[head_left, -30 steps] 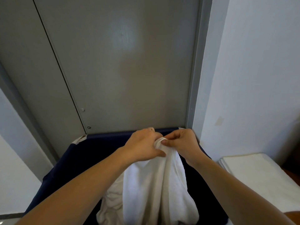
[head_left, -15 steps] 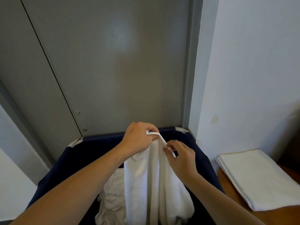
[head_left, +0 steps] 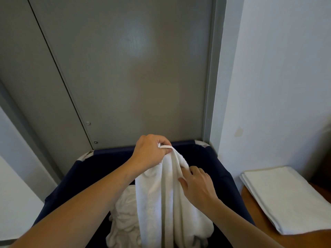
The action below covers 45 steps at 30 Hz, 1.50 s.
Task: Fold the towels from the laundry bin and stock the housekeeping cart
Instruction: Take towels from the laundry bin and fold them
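The right hand [head_left: 198,187] has slid down from the left hand [head_left: 149,154], fingers running along the towel [head_left: 161,199] edge. The left pinches the corner; below, the towel hangs into the laundry bin [head_left: 93,176]. Still unfurling; next, find the second corner.

Item counts at the laundry bin.
One navy bin [head_left: 86,178], two hands [head_left: 149,152] [head_left: 198,187], one held towel [head_left: 161,199], one folded towel stack [head_left: 286,196].
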{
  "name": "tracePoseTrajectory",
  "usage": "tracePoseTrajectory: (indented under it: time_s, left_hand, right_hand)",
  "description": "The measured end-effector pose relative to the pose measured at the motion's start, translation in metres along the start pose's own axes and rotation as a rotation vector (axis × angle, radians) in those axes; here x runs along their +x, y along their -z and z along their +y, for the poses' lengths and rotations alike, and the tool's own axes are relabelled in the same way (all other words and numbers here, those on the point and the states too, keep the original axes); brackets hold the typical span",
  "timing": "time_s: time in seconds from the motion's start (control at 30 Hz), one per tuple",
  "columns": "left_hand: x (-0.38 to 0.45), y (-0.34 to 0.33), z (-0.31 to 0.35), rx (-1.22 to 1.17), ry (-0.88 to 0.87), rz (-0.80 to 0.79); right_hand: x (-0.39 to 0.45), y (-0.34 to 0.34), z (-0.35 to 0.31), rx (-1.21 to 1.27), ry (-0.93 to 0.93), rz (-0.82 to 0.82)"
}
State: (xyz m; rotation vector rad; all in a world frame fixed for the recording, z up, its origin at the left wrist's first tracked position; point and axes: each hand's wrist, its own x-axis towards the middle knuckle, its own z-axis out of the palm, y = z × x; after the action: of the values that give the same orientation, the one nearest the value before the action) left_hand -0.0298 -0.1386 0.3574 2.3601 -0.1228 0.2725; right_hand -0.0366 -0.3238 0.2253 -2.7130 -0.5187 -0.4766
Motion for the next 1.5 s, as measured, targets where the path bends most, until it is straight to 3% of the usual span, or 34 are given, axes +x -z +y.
tracePoseTrajectory:
  time_s: [0.13,0.27,0.47,0.6,0.7,0.93,1.1,1.33,1.4,1.5]
  left_hand:
    - [-0.002,-0.001,-0.001,0.025,0.016,0.003]
    - [-0.002,-0.003,-0.003,0.050,0.026,0.011]
    - [-0.004,-0.001,-0.010,0.085,0.065,0.025]
    - [-0.006,0.002,-0.014,0.096,0.079,0.031]
    - [-0.006,0.007,-0.018,0.113,0.116,0.056]
    - [-0.006,0.013,-0.028,0.144,0.193,0.074]
    - [-0.009,0.010,-0.031,0.201,0.141,0.055]
    - [-0.014,0.011,-0.027,0.050,0.128,-0.112]
    - [-0.019,0.009,-0.020,0.089,0.119,-0.179]
    - [-0.029,0.003,-0.006,0.328,0.008,-0.347]
  right_hand:
    - [0.006,0.000,-0.008,-0.277,0.102,-0.035]
    - [0.009,0.009,-0.012,-0.390,0.047,-0.110]
    - [0.008,0.017,-0.007,-0.046,-0.079,-0.129]
    - [0.003,0.016,-0.002,0.347,-0.246,-0.012]
    - [0.002,0.020,-0.002,0.473,-0.311,0.064]
    - [-0.003,0.029,-0.010,0.624,-0.372,0.047]
    - [-0.005,0.033,-0.017,0.655,-0.391,0.016]
    - [0.004,0.040,-0.016,0.709,-0.392,-0.004]
    - [0.006,0.044,-0.018,0.726,-0.365,-0.001]
    - [0.009,0.048,-0.025,0.722,-0.321,-0.003]
